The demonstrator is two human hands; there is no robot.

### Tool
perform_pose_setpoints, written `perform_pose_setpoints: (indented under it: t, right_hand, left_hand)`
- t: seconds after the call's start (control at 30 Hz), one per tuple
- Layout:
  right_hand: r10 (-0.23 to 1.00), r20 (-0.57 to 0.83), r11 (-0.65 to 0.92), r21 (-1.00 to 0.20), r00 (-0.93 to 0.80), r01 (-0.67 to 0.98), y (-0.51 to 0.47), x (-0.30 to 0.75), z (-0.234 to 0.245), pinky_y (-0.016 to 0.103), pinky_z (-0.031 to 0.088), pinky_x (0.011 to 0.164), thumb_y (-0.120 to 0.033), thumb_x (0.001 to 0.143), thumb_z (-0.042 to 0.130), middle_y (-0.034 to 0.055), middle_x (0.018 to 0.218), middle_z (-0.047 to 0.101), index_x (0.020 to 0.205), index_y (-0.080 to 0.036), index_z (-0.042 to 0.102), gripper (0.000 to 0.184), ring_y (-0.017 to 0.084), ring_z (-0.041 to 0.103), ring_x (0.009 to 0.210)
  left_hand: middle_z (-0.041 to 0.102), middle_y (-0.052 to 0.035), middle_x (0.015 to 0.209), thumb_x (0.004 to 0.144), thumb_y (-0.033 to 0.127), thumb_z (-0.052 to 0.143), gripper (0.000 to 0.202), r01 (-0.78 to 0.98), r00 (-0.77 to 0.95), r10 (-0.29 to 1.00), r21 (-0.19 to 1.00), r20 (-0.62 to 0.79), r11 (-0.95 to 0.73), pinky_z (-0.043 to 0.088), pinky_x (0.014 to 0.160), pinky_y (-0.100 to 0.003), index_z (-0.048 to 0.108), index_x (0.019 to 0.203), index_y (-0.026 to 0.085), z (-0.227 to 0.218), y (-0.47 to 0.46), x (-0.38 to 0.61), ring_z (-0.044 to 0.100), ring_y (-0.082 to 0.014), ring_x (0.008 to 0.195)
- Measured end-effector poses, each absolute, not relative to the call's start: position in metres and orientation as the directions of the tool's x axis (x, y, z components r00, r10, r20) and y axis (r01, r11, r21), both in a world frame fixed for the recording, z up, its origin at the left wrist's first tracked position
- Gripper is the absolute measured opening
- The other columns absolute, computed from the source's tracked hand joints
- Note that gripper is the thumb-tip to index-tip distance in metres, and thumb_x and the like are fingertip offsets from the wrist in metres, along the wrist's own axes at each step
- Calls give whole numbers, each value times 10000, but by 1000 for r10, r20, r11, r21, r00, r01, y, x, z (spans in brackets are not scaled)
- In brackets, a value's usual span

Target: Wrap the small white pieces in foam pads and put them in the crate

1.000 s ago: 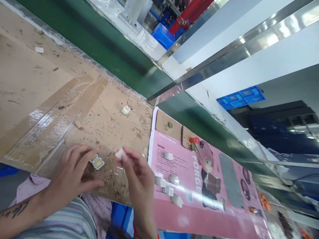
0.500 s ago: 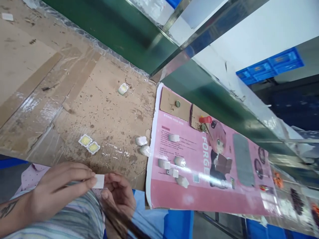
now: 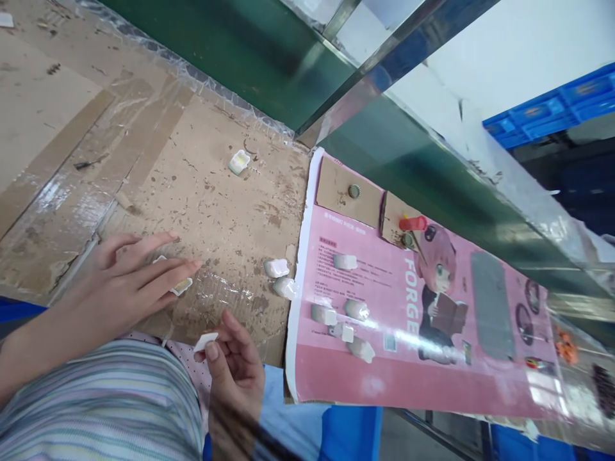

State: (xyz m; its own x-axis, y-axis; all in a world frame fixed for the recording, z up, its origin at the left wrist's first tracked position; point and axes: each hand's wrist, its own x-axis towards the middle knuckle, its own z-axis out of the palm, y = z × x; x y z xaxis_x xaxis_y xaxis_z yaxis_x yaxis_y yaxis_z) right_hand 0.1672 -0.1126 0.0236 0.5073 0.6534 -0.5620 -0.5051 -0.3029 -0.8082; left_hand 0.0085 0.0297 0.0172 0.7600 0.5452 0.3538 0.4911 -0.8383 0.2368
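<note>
My right hand (image 3: 237, 362) pinches a small white rectangular piece (image 3: 204, 342) between thumb and fingers, just off the near edge of the cardboard-covered table (image 3: 216, 211). My left hand (image 3: 127, 282) reaches over the cardboard with its fingers stretched out. Partly under those fingers lies a small white-edged piece with a yellow face (image 3: 181, 287). A second one beside it is almost wholly covered, and I cannot tell whether the fingertips touch either. Farther back sits another white-edged piece with a yellowish top (image 3: 239, 161).
Two whitish pieces (image 3: 276, 267) lie left of the pink printed mat (image 3: 331, 378), and several more stand on it. Bottle caps (image 3: 354, 191) and a red tube-like item (image 3: 413, 223) rest on cardboard patches. A metal post (image 3: 375, 64) rises behind the table.
My left hand has let go of the white piece and moved up and forward over the yellow-faced pieces. My right hand keeps the white piece, now tilted. The view has shifted slightly.
</note>
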Motion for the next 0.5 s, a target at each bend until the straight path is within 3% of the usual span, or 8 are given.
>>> perform_pose_setpoints:
  t: [0.17,0.33,0.43,0.5]
  right_hand:
    - [641,-579,-250,-778,505,-576,-111,167,28,270,635,634,-507,713,965,-1,718,772,977,-257,845,383,151,731,602]
    - [628,-602,-228,-749,494,-622,-113,170,23,283,617,601,-510,729,948,4,693,772,798,-230,772,338,166,712,593]
    - [638,-606,-191,-722,475,-665,-113,170,24,224,544,550,-490,717,958,-10,674,751,745,-232,720,352,138,662,600]
    - [617,-651,-180,-664,443,-725,-112,166,27,202,516,577,-466,717,964,-18,733,750,751,-237,717,338,111,627,621]
  left_hand:
    - [808,-12,1222,1111,262,521,335,491,766,560,276,314,-826,195,1282,-421,564,1443,253,18,26,16,612,-245,1393]
    - [832,-1,1131,1114,231,533,249,472,790,521,222,323,-853,103,1320,-440,579,1357,206,24,10,34,656,-227,1313]
    - [815,-21,1173,1148,359,429,289,515,751,577,262,321,-816,222,1258,-468,589,1361,246,25,-1,35,643,-255,1312]
    - [805,-35,1125,1099,456,538,301,490,693,621,393,365,-778,361,1170,-451,621,1321,271,23,-12,29,646,-273,1274]
